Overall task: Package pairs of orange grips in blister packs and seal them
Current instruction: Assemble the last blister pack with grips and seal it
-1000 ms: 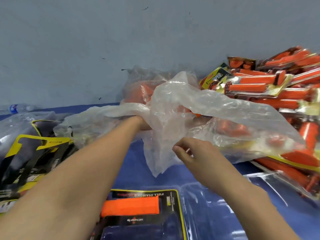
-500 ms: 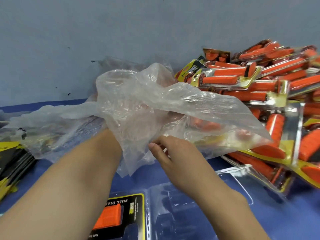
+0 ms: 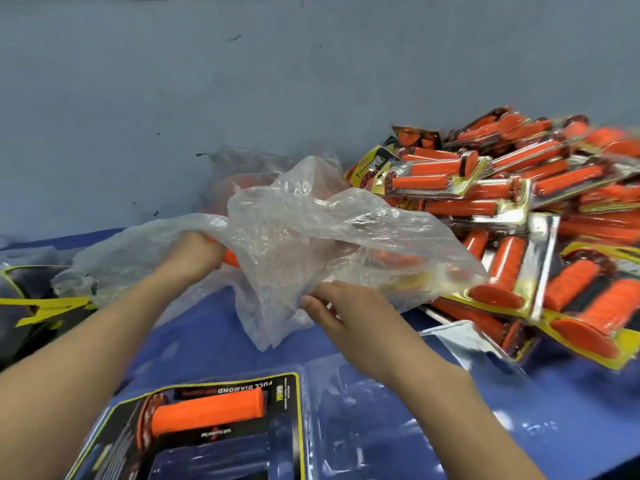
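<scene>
Centrally, a crumpled clear plastic bag (image 3: 311, 230) lies on the blue counter (image 3: 571, 410), with both hands at its mouth. Left hand (image 3: 194, 258): reaches in under the film from the left, fingers curled round an orange grip (image 3: 231, 260), of which only a short end shows beyond the hand, the rest hidden by the hand. Right hand (image 3: 341, 313): thumb and fingertips pinch the lower edge of the bag, holding the film up off the counter. More orange shapes show dimly through the bag, too blurred to count.

Foreground: an open blister pack (image 3: 291, 403) lies flat on the counter, just below the forearms. A second grip (image 3: 207, 410) lies in the upper recess of its black-and-yellow printed half; the recess beneath holds no grip. The clear lid half (image 3: 363, 427) lies folded out to the right.

Right: a loose pile of filled packs (image 3: 519, 209), each with orange grips on yellow-edged card, is heaped against the grey wall (image 3: 173, 98) and touches the bag's right side. Far left: a stack of black-and-yellow cards (image 3: 34, 306), partly under the bag's left tail.
</scene>
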Available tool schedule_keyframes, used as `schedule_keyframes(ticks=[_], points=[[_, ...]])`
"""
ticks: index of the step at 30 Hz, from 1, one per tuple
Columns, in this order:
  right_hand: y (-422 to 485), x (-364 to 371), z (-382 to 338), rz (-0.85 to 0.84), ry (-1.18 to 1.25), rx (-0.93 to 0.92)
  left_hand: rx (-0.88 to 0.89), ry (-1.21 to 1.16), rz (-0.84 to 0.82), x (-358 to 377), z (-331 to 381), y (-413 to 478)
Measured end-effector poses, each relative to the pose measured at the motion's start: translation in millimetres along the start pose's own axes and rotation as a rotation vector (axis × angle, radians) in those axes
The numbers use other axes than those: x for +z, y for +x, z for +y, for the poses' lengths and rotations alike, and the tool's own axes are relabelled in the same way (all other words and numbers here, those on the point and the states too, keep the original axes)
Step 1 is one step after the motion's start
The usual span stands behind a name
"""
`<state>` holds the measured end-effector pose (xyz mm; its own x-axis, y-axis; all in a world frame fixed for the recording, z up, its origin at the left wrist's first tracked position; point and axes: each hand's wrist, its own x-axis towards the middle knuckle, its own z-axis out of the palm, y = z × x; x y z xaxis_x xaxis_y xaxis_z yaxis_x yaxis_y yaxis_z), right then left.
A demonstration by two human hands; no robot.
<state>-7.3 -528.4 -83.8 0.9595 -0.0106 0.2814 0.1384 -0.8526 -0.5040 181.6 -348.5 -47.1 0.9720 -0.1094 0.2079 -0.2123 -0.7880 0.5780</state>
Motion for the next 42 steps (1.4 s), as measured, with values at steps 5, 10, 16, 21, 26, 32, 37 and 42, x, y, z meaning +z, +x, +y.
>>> schedule_keyframes(ticks=[5, 10, 16, 21, 26, 32, 37, 42], points=[[-14, -8, -25, 0.067, 0.038, -0.054, 0.001, -0.028, 0.38, -71, -37, -69], [-32, 0, -60, 0.152, 0.606, 0.004, -0.109, -0.736, 0.261, -97, -51, -153], [-57, 28, -106, -0.262, 1.028, 0.002, -0.317, -1.106, -0.113, -70, -68, -189], [-57, 33, -117, -0.23, 1.104, -0.009, -0.396, -1.157, -0.19, -61, -75, -185], [-54, 40, -115, -0.021, 1.085, 0.008, -0.289, -0.874, 0.001, -60, -68, -187], [-52, 46, -114, 0.174, 1.014, -0.001, 0.303, -0.579, 0.136, -60, -51, -222], [-51, 54, -117, 0.193, 0.958, -0.044, 0.368, -0.45, 0.198, -52, -51, -226], [-50, 53, -116, 0.23, 0.937, -0.014, 0.384, -0.521, 0.144, -52, -53, -226]])
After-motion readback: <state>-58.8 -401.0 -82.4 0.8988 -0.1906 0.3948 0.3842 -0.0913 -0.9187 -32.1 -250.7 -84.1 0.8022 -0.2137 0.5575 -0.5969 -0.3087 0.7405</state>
